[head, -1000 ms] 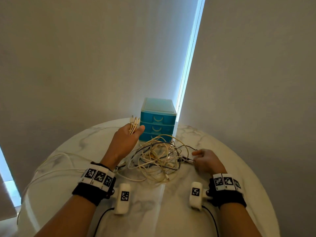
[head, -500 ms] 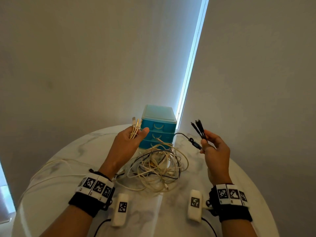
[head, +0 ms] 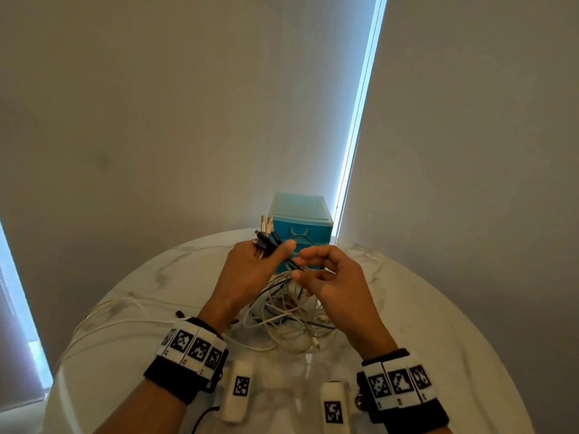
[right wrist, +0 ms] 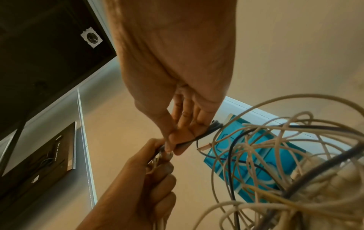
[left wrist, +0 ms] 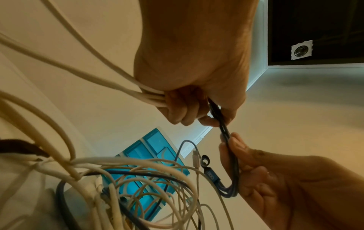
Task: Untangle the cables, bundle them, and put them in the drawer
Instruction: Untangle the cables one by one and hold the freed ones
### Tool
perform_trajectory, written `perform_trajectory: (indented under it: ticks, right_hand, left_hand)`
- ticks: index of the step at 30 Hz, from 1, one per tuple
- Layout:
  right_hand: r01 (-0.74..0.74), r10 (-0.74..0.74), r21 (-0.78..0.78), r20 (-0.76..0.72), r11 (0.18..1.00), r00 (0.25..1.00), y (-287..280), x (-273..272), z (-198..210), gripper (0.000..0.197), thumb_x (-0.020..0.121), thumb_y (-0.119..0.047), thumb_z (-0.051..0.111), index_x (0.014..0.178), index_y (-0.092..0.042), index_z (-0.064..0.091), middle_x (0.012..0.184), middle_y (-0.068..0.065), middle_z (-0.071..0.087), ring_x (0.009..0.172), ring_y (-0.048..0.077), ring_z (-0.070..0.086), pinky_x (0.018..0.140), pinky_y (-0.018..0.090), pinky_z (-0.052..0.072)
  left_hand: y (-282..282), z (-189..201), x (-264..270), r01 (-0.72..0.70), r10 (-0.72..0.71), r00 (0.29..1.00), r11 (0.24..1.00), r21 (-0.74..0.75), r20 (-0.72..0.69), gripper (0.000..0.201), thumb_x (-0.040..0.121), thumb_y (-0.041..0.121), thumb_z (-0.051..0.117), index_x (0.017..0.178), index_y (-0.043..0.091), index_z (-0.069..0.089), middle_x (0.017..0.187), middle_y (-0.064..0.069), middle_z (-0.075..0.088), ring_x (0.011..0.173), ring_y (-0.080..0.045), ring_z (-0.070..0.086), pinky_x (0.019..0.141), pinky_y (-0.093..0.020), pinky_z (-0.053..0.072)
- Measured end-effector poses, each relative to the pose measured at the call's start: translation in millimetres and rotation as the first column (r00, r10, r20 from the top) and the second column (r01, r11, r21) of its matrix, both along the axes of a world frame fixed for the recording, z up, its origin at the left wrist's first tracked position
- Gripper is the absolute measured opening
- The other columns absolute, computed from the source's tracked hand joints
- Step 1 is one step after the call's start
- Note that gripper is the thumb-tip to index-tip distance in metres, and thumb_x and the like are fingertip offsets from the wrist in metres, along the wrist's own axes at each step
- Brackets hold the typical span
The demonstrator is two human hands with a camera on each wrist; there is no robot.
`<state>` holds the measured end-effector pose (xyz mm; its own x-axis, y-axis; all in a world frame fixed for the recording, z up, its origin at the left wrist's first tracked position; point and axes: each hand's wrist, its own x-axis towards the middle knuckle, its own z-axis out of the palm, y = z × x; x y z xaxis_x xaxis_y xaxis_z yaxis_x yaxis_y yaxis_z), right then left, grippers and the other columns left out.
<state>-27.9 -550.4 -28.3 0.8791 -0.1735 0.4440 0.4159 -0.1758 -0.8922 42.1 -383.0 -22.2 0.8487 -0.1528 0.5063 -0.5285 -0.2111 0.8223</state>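
Note:
A tangle of cream and dark cables (head: 291, 317) lies mid-table on the round marble table (head: 423, 339). Behind it stands a small blue drawer unit (head: 300, 220), its drawers closed. My left hand (head: 272, 249) is raised over the tangle and grips a bunch of cable ends (head: 266, 236), cream and dark together. In the left wrist view the cream cables (left wrist: 138, 91) and the dark cable (left wrist: 216, 112) both run through that fist. Just to its right, my right hand (head: 299, 264) pinches the dark cable (right wrist: 206, 132) between thumb and fingers.
One cream cable (head: 109, 311) trails off towards the table's left edge. The wall and a bright window strip (head: 354, 136) stand close behind the drawer unit. Bare marble lies on both sides of the tangle.
My right hand lifted the dark plugs off the table and brought them left to my left hand. The left hand now holds them with the cream ends, and the right hand pinches the dark cable lower down.

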Motion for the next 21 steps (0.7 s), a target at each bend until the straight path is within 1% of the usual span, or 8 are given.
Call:
perform_trajectory:
  ticks: [3,7,10,12,15,17,19,21]
  right_hand:
    - [-0.002,0.002,0.037,0.007,0.999,1.0,-5.2,-6.9,6.4,0.026,0.092,-0.003,0.081,0.115,-0.011,0.073,0.111,0.0,0.081,0.099,0.018,0.079,0.075,0.029,0.064]
    - [0.325,-0.309,0.201,-0.108,0.924,0.945,-37.2,-4.9,9.1,0.021,0.098,-0.031,0.077,0.113,-0.017,0.075,0.111,-0.001,0.078,0.108,0.019,0.073,0.08,0.03,0.059]
    - [0.125,-0.073,0.124,-0.362,0.984,0.929,-37.5,3.3,-1.7,0.048,0.098,-0.059,0.067,0.116,-0.015,0.076,0.11,0.005,0.081,0.101,0.019,0.075,0.086,0.037,0.058]
    - [0.006,0.065,0.194,-0.357,0.981,0.932,-29.5,7.5,-6.8,0.047,0.098,-0.053,0.069,0.11,-0.01,0.08,0.099,0.007,0.081,0.089,0.02,0.072,0.084,0.036,0.056]
    - [-0.02,0.074,0.307,-0.164,0.952,0.984,-35.0,10.4,-2.4,0.034,0.107,-0.033,0.062,0.111,-0.003,0.076,0.078,0.005,0.063,0.072,0.017,0.058,0.073,0.032,0.052]
    - [-0.063,0.091,0.423,-0.045,0.904,0.995,-42.9,8.8,5.7,0.028,0.11,-0.025,0.056,0.115,-0.001,0.07,0.073,0.004,0.052,0.062,0.015,0.047,0.063,0.03,0.046]
    - [-0.087,0.089,0.486,0.021,0.869,0.996,-46.5,5.4,12.2,0.026,0.111,-0.022,0.054,0.118,-0.001,0.067,0.071,0.002,0.044,0.055,0.012,0.036,0.052,0.025,0.038]
    - [-0.067,0.045,0.506,0.055,0.86,0.997,-45.2,3.2,15.6,0.028,0.112,-0.021,0.052,0.123,0.0,0.067,0.068,0.001,0.038,0.052,0.01,0.03,0.046,0.022,0.03]
  left_hand:
    - [0.5,-0.9,3.5,-0.036,0.036,0.999,0.999,0.011,-0.016,0.016,0.105,0.03,0.066,0.09,0.027,0.07,0.066,0.015,0.068,0.061,0.009,0.063,0.057,-0.006,0.043]
    - [3.4,4.2,-2.5,0.073,-0.074,0.996,0.997,-0.007,-0.055,0.02,0.106,0.027,0.065,0.088,0.021,0.069,0.048,0.022,0.056,0.046,0.003,0.052,0.051,-0.011,0.038]
    - [1.0,7.0,-9.8,0.181,-0.176,0.98,0.982,0.054,-0.092,0.027,0.106,0.018,0.064,0.08,0.026,0.065,0.047,0.022,0.056,0.044,0.005,0.051,0.05,-0.011,0.038]
    - [-0.3,1.1,-8.3,0.261,-0.241,0.962,0.948,0.18,-0.128,0.031,0.103,0.017,0.065,0.073,0.026,0.063,0.051,0.019,0.058,0.05,0.004,0.051,0.058,-0.014,0.041]
    - [2.2,-7.4,-1.2,0.229,-0.172,0.969,0.898,0.376,-0.18,0.028,0.1,0.034,0.071,0.073,0.024,0.069,0.057,0.019,0.063,0.054,0.005,0.054,0.059,-0.016,0.041]
    - [6.8,-9.8,7.0,0.137,-0.076,0.978,0.937,0.321,-0.195,0.024,0.094,0.039,0.078,0.076,0.024,0.073,0.06,0.021,0.069,0.057,0.008,0.06,0.059,-0.012,0.042]
    - [11.5,-7.8,11.1,0.053,-0.008,0.981,0.971,0.231,-0.193,0.022,0.083,0.042,0.089,0.087,0.024,0.076,0.075,0.013,0.076,0.07,0.004,0.067,0.066,-0.02,0.047]
    - [14.8,-5.4,10.8,-0.032,0.089,0.968,0.971,0.237,-0.233,0.043,0.075,0.05,0.093,0.103,0.028,0.069,0.092,0.011,0.073,0.084,-0.002,0.068,0.066,-0.023,0.047]
